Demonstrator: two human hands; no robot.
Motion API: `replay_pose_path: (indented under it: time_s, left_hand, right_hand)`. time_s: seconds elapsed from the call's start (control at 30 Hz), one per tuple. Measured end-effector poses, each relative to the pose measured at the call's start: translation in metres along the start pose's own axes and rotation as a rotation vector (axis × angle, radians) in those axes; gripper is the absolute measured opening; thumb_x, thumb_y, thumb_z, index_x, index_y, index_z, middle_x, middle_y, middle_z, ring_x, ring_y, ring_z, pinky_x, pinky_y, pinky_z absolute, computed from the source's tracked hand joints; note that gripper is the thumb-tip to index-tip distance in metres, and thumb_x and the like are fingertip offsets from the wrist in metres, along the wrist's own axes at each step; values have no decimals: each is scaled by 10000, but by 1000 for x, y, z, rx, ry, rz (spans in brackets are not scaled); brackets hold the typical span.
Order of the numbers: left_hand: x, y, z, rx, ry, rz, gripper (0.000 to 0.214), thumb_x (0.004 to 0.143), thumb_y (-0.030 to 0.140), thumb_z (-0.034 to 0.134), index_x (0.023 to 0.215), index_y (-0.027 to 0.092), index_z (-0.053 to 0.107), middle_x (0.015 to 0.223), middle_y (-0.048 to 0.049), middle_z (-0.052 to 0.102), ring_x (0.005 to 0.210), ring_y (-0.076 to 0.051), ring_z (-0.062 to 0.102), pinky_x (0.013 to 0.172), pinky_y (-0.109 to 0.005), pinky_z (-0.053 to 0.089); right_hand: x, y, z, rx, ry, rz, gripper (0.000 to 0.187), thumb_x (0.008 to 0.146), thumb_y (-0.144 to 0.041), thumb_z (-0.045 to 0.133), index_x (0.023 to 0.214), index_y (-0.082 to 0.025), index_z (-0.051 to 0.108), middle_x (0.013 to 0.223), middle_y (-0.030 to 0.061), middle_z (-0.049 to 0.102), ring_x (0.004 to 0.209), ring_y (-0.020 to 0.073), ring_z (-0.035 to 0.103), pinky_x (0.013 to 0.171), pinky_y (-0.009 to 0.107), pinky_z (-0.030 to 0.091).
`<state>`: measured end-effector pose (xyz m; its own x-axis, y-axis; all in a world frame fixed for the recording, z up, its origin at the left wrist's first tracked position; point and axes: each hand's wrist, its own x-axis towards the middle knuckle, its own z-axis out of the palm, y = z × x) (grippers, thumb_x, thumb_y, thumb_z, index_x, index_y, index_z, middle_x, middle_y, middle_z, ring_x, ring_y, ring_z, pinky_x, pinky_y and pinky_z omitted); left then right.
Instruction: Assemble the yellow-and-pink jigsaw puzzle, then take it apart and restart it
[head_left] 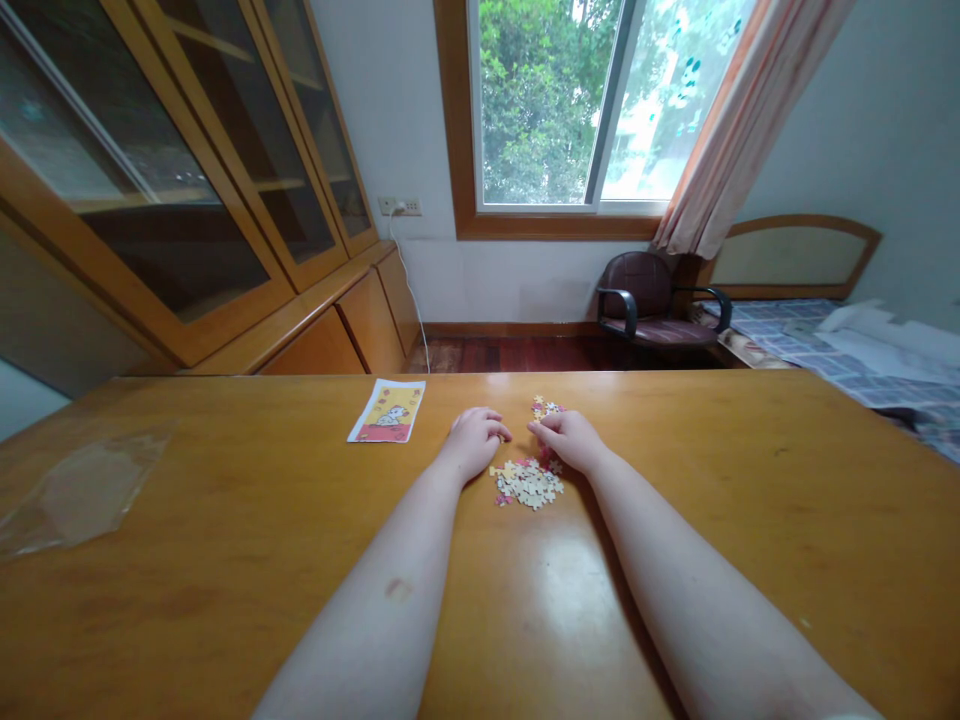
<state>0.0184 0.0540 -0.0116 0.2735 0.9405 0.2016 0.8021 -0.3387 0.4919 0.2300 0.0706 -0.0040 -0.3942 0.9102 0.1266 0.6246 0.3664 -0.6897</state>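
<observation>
Near the middle of a glossy wooden surface [225,620], a low heap of jigsaw pieces [529,484].
Small, flat, knobbed shapes, mostly pale side up, with pink bits at the edges; on the far side, a brighter cluster [549,405], partly hidden by the right hand [571,438]. Right fingertips close together at the pieces, a grip on any impossible to tell; left hand [476,440] left of these, fingers curled down, a hold likewise impossible to tell. Farther left, a picture card [388,411], yellow above red; beyond it, crumpled clear plastic [82,490]. Past the surface, a glass-fronted wooden cabinet [291,292] at left, a dark padded armchair [651,290] and plaid-covered bed [772,322] at right.
</observation>
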Motion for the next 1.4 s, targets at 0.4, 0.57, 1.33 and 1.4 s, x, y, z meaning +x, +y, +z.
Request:
replay_pose_path:
  time_s: [0.4,0.57,1.33,1.4]
  left_hand:
    - [1,-1,-2,13,13,-46,287,745,119,507,732,243,765,1079,-32,699,1123,-231,566,1059,-389,395]
    - [2,-2,0,6,53,-28,292,756,125,496,786,240,762,1047,-34,706,1082,-219,586,1032,-371,420]
    - [4,-11,4,-61,174,-113,292,747,84,486,841,206,734,1038,-34,715,1050,-210,601,1010,-358,437]
    - [4,-11,3,-63,166,-111,293,745,82,483,839,202,733,1036,-37,716,1047,-210,603,1006,-356,439]
  right_hand:
    - [4,6,2,-124,233,73,418,923,-449,444,641,-194,618,576,8,580,562,135,497,550,243,318]
    - [2,-7,7,-40,6,-158,145,827,-303,623,787,-191,706,739,10,688,677,132,570,667,241,403]
    - [0,-22,19,4,-245,-300,160,695,-276,786,832,-192,783,763,28,694,731,139,611,711,239,452]
    - [1,-20,21,63,-253,-223,166,694,-279,778,829,-181,777,747,26,698,704,134,614,680,232,458]
